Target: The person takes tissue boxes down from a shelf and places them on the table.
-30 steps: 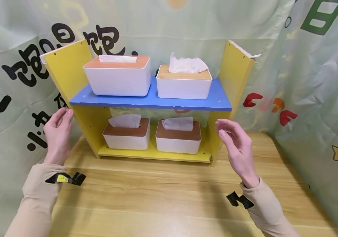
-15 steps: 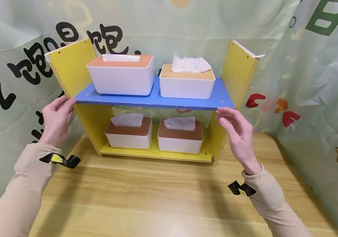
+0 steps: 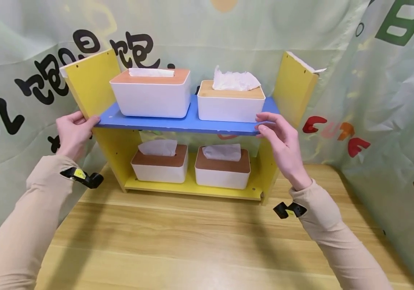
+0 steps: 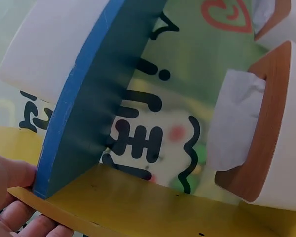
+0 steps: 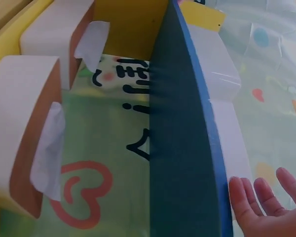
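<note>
My left hand (image 3: 74,133) grips the yellow left side panel (image 3: 94,82) of a small shelf unit. In the left wrist view, the thumb lies by the end of the blue shelf board (image 4: 86,84) and the fingers curl behind the panel's edge. My right hand (image 3: 283,147) has relaxed, spread fingers at the board's front edge, close to the upper right tissue box (image 3: 230,108), which has crumpled tissue on its wooden lid. Left of it stands a larger white tissue box (image 3: 152,98). Below are two tissue boxes with darker lids, a left one (image 3: 159,173) and a right one (image 3: 223,177).
The unit stands on a wooden table (image 3: 177,241). Its yellow right side panel (image 3: 295,88) is behind the right hand, and a yellow bottom board (image 3: 192,189) carries the lower boxes. A printed cloth (image 3: 384,121) hangs behind and along both sides.
My left hand has reached the left panel and taken hold of it. The right hand has risen and moved slightly left to the blue board's front edge. The boxes have stayed put.
</note>
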Available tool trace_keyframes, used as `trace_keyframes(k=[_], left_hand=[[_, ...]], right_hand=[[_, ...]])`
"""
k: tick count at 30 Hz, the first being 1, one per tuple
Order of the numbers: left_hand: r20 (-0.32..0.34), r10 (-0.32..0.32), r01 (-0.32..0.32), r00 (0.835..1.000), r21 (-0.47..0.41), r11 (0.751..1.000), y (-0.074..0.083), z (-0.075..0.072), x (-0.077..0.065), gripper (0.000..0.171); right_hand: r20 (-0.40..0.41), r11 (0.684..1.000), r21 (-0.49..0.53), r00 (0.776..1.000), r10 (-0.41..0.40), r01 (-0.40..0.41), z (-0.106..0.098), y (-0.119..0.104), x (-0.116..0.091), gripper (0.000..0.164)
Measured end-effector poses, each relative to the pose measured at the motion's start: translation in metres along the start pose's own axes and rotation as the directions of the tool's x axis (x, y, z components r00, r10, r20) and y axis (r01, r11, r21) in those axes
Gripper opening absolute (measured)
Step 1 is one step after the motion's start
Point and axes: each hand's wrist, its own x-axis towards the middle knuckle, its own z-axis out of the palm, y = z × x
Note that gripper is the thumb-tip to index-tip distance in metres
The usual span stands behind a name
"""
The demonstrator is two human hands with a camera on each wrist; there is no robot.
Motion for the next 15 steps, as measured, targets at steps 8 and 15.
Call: trace_keyframes(k=[8,15], left_hand=[[-0.054,-0.007,0.015,0.999,0.149,0.989,-0.002,-0.001,0.004,0.060],[-0.065,0.037,-0.019,0.997,0.265,0.964,0.000,0.002,0.004,0.058]], right_hand=[[-0.005,0.995,-0.035,0.996,0.091,-0.091,0.005,-0.012,0.027,0.041],[-0.135,0.945,-0.224,0.968,0.212,-0.238,0.013,-0.022,0.053,0.068]])
